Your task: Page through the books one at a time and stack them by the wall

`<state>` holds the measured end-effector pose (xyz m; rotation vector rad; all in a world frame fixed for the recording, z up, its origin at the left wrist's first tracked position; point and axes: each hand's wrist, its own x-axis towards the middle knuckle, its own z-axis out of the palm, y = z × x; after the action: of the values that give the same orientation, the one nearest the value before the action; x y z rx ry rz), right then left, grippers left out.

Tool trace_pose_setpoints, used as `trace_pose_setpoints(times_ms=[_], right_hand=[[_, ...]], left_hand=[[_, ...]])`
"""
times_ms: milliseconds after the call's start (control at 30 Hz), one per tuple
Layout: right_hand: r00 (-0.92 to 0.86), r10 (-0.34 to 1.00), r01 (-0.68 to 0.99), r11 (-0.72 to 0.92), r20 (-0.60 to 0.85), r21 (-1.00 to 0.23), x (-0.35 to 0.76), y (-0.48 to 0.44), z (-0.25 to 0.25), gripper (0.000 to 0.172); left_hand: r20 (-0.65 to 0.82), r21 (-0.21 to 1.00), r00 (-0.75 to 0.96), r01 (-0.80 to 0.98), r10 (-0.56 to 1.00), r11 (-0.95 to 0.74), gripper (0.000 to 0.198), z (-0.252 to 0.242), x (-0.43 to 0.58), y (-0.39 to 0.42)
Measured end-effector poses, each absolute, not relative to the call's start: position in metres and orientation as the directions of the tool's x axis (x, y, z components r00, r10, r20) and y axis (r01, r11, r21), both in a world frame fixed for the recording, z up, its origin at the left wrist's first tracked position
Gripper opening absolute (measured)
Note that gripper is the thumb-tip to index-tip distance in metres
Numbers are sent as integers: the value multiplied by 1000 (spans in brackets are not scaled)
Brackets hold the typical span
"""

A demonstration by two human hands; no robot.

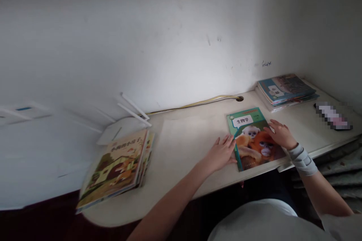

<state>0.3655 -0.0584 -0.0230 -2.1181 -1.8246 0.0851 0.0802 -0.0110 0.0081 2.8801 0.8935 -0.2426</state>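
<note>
On the white desk (183,150) near the wall, order's big to small: a picture-book pile (118,167) at the near left, a textbook stack (285,90) far right, then one biology textbook (253,137) lying flat, near right. Left hand (220,154) presses its left edge, fingers together and flat. Right hand (279,133) rests on the cover, fingers spread. Looks like it's not yet stacked anywhere.
</note>
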Motion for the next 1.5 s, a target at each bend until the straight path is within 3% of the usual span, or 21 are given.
trace_pose_setpoints(times_ms=[100,233,333,400,500,600,700,933,1300,1400,1500], right_hand=[[137,964,950,-63,228,-304,363,-57,-19,36],[242,942,963,-204,233,-176,362,-55,-22,39],[225,956,959,-183,187,-214,363,-55,-29,38],[221,954,946,-159,201,-284,365,-56,-29,38],[172,950,872,-24,260,-488,362,-61,-15,43],[31,955,662,202,295,-722,352,-69,7,49],[-77,950,469,301,301,-830,337,-75,20,50],[-61,935,477,335,349,-813,319,-77,11,50],[-8,941,486,298,337,-822,326,-80,7,48],[86,932,614,229,352,-756,339,-79,5,53],[114,895,792,180,432,-583,344,-76,9,58]], left_hand=[[-151,117,842,535,518,-837,58,17,89,-4],[-40,161,791,608,611,-777,48,22,118,-8],[25,201,759,633,650,-747,45,15,141,-19],[55,289,767,601,639,-745,41,10,153,-23],[82,553,743,521,664,-650,37,9,163,-22],[56,840,648,381,760,-387,44,13,170,-14],[18,970,576,189,817,-155,45,14,176,-6],[-98,986,535,-62,839,155,40,3,175,-1],[-132,937,505,-217,853,274,36,-10,179,-3],[-242,908,458,-204,856,366,31,-10,173,-3],[-282,922,378,-145,882,358,32,-8,162,-5]])
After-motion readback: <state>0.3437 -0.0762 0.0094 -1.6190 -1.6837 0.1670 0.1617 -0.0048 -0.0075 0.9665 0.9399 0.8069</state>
